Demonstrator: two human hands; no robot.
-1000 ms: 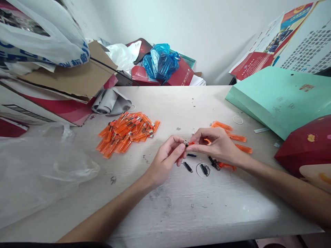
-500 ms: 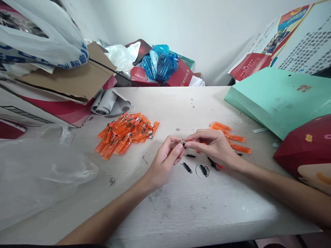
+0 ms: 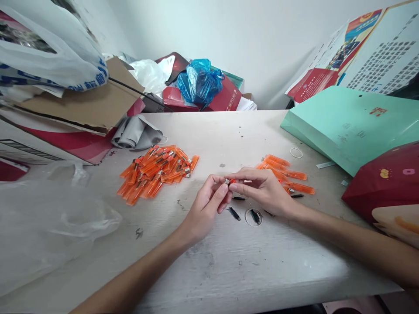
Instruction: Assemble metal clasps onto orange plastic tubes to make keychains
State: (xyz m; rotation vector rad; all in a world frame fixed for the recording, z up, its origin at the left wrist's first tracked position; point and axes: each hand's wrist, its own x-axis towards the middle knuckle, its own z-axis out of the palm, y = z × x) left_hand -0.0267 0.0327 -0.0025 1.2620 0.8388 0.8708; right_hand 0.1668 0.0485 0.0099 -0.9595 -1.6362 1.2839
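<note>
My left hand (image 3: pixel 207 203) pinches a small silvery metal lighter part (image 3: pixel 226 181) between thumb and fingers above the table. The fingertips of my right hand (image 3: pixel 263 187) meet it from the other side, closed on a small red lighter part (image 3: pixel 232 181). Fingers hide most of both pieces. Below the hands lie a slim black part (image 3: pixel 234 213) and another black part (image 3: pixel 255 216) within a white rubber band (image 3: pixel 246 221). A heap of orange lighters (image 3: pixel 157 172) is left of my hands. Several orange lighter bodies (image 3: pixel 296 175) lie beyond my right hand.
A clear plastic bag (image 3: pixel 59 226) and a stacked cardboard box (image 3: pixel 78 109) take up the left side. On the right stand a mint-green paper bag (image 3: pixel 347 126) and a dark red bag (image 3: pixel 366 187). A blue plastic bag (image 3: pixel 200 83) sits at the back.
The red part now shows against the metal part, between my fingertips. My right hand has shifted slightly and covers more of the black part beneath it. The view has moved a little.
</note>
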